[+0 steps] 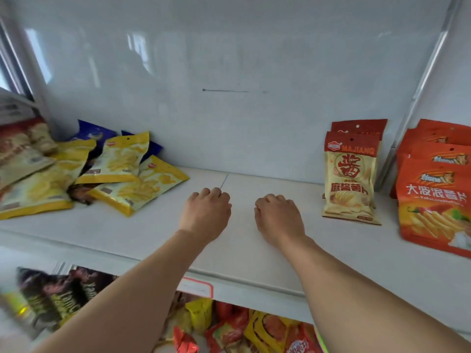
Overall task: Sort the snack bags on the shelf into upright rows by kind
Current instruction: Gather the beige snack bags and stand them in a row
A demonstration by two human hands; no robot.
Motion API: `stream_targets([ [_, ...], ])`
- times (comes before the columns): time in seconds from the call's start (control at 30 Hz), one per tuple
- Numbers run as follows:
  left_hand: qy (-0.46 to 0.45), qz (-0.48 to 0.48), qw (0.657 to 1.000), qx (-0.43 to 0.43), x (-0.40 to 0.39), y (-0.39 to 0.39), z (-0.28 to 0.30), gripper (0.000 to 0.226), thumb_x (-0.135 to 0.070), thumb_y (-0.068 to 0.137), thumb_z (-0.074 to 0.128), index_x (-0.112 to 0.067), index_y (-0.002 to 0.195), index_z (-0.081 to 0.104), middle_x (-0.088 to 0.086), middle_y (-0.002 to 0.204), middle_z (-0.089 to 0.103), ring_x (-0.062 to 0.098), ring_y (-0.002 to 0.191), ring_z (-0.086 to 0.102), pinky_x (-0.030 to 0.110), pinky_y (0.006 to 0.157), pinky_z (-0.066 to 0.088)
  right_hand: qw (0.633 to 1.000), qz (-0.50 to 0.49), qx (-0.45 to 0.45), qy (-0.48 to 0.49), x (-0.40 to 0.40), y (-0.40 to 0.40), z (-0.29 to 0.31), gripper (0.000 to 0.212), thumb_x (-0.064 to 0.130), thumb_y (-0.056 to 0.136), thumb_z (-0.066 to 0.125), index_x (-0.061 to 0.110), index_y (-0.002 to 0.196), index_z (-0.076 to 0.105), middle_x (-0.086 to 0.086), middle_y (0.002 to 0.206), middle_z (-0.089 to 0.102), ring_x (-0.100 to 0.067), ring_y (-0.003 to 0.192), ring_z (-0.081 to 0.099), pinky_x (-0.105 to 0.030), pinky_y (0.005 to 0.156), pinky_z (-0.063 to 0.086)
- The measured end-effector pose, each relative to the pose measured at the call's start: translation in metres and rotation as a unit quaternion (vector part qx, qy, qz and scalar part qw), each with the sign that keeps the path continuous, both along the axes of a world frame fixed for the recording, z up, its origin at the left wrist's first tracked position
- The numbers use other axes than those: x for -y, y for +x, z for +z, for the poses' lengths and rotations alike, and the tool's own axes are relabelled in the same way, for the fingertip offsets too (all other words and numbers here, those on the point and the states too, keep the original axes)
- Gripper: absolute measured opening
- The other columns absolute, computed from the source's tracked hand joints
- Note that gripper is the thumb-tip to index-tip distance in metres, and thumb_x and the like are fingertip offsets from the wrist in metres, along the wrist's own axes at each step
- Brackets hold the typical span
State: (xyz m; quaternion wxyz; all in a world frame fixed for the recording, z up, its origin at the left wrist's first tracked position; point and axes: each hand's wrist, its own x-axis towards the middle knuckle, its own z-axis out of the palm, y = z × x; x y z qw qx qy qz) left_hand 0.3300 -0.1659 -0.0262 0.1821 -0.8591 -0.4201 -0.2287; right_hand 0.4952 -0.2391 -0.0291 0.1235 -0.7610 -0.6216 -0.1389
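My left hand [206, 215] and my right hand [279, 219] hover side by side over the middle of the white shelf [242, 250], fingers curled under, holding nothing. Left of them lies a jumbled heap of yellow snack bags [137, 184], flat and overlapping, with blue bags [94, 131] behind and red-and-cream bags [20, 154] at the far left. On the right two cream bags with red tops [350, 179] stand upright in a row. Further right stands an upright row of orange bags [435, 205].
The shelf's white back panel [229, 98] rises behind everything. A lower shelf holds dark bags [58, 294] on the left and mixed red and yellow packets [244, 329] in the middle. A price label [196, 287] sticks on the shelf's front edge.
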Motion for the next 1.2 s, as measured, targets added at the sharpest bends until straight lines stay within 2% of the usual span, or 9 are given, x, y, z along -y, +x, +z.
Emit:
stream_targets([
  [0.2, -0.021, 0.043, 0.999, -0.020, 0.007, -0.069, -0.006, 0.012, -0.025, 0.086, 0.073, -0.015, 0.080, 0.070, 0.004, 0.079, 0.068, 0.030, 0.075, 0.068, 0.037, 0.064, 0.051, 0.999, 0.050, -0.008, -0.002, -0.012, -0.059, 0.004, 0.032, 0.026, 0.105, 0.033, 0.016, 0.116, 0.061, -0.005, 0.123, 0.061, -0.028, 0.113, 0.054, -0.039, 0.092, 0.038],
  [0.3, -0.013, 0.074, 0.997, -0.021, 0.002, -0.101, -0.007, 0.014, -0.025, 0.080, 0.079, -0.016, 0.074, 0.070, 0.002, 0.074, 0.067, 0.028, 0.069, 0.068, 0.035, 0.060, 0.052, 0.998, 0.064, 0.000, 0.002, -0.022, -0.088, 0.009, 0.032, 0.026, 0.105, 0.033, 0.016, 0.117, 0.061, -0.005, 0.122, 0.061, -0.029, 0.113, 0.054, -0.038, 0.091, 0.039],
  [0.37, -0.005, 0.073, 0.997, 0.000, -0.002, -0.121, -0.001, 0.013, -0.026, 0.084, 0.075, -0.016, 0.078, 0.070, 0.002, 0.079, 0.068, 0.028, 0.075, 0.069, 0.037, 0.063, 0.053, 0.998, 0.069, 0.008, 0.008, -0.032, -0.108, 0.013, 0.032, 0.027, 0.105, 0.033, 0.017, 0.117, 0.060, -0.005, 0.122, 0.061, -0.029, 0.114, 0.054, -0.038, 0.091, 0.039],
  [0.5, -0.003, 0.073, 0.997, -0.002, -0.025, -0.169, 0.005, 0.026, -0.032, 0.103, 0.048, -0.017, 0.109, 0.068, 0.001, 0.109, 0.067, 0.026, 0.107, 0.063, 0.038, 0.084, 0.049, 0.997, 0.072, 0.009, 0.018, -0.062, -0.160, 0.018, 0.031, 0.027, 0.105, 0.033, 0.016, 0.118, 0.060, -0.006, 0.122, 0.061, -0.030, 0.113, 0.054, -0.039, 0.089, 0.039],
  [0.63, -0.002, 0.072, 0.997, 0.018, -0.062, -0.234, 0.014, 0.019, -0.031, 0.096, 0.060, -0.017, 0.096, 0.074, 0.002, 0.094, 0.071, 0.027, 0.093, 0.069, 0.039, 0.072, 0.055, 0.998, 0.064, -0.003, 0.024, -0.104, -0.222, 0.022, 0.026, 0.023, 0.103, 0.036, 0.016, 0.111, 0.060, -0.006, 0.120, 0.062, -0.030, 0.112, 0.054, -0.038, 0.087, 0.039],
  [0.77, -0.019, 0.074, 0.997, 0.011, -0.101, -0.295, 0.017, 0.028, -0.035, 0.103, 0.045, -0.023, 0.117, 0.066, -0.003, 0.114, 0.067, 0.023, 0.111, 0.062, 0.036, 0.085, 0.050, 0.998, 0.061, -0.009, 0.031, -0.145, -0.285, 0.029, 0.027, 0.026, 0.103, 0.037, 0.017, 0.110, 0.062, -0.005, 0.118, 0.063, -0.030, 0.111, 0.055, -0.038, 0.086, 0.042],
  [0.87, -0.025, 0.078, 0.996, 0.019, -0.130, -0.328, 0.018, 0.029, -0.034, 0.104, 0.042, -0.023, 0.118, 0.065, -0.004, 0.117, 0.065, 0.023, 0.112, 0.060, 0.035, 0.089, 0.047, 0.997, 0.063, -0.010, 0.038, -0.174, -0.322, 0.034, 0.029, 0.027, 0.104, 0.036, 0.017, 0.112, 0.062, -0.004, 0.117, 0.064, -0.029, 0.109, 0.056, -0.038, 0.084, 0.042],
  [1.07, -0.067, 0.099, 0.986, 0.117, -0.188, -0.366, 0.022, 0.032, -0.037, 0.102, 0.047, -0.016, 0.111, 0.069, 0.002, 0.111, 0.068, 0.029, 0.106, 0.062, 0.040, 0.080, 0.049, 0.993, 0.090, -0.028, 0.069, -0.233, -0.364, 0.047, 0.031, 0.028, 0.104, 0.038, 0.016, 0.116, 0.064, -0.005, 0.115, 0.065, -0.029, 0.106, 0.058, -0.038, 0.080, 0.044],
  [1.2, -0.069, 0.146, 0.961, 0.223, -0.226, -0.384, 0.028, 0.042, -0.043, 0.102, 0.047, -0.016, 0.132, 0.061, 0.006, 0.133, 0.061, 0.032, 0.125, 0.052, 0.044, 0.098, 0.044, 0.989, 0.105, -0.056, 0.084, -0.283, -0.384, 0.054, 0.032, 0.031, 0.105, 0.037, 0.016, 0.118, 0.062, -0.004, 0.116, 0.064, -0.027, 0.105, 0.058, -0.038, 0.080, 0.045],
])
